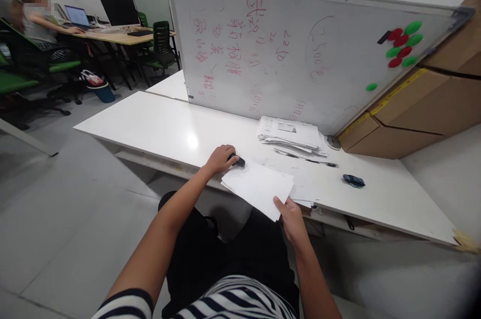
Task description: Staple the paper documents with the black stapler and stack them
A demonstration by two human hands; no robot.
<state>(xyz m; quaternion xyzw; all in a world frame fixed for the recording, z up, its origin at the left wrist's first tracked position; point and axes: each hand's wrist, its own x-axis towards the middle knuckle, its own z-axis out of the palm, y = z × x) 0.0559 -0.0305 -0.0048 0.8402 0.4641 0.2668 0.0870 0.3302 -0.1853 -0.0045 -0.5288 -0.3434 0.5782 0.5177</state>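
Note:
My left hand [221,158] is closed over a small black stapler [237,160] at the far left corner of some white paper sheets [259,184]. Part of the stapler is hidden under my fingers. At the near right corner, my right hand [290,216] pinches the sheets, thumb on top and fingers beneath. The sheets lie at a slant and reach over the table's front edge. More loose paper [305,186] lies on the table just to their right.
A thick paper stack [289,133] sits on the white table [165,128] before a leaning whiteboard [233,48]. A black pen [330,164] and a dark blue object [353,181] lie to the right. Cardboard boxes [421,98] stand behind. A person [39,28] sits at a far desk.

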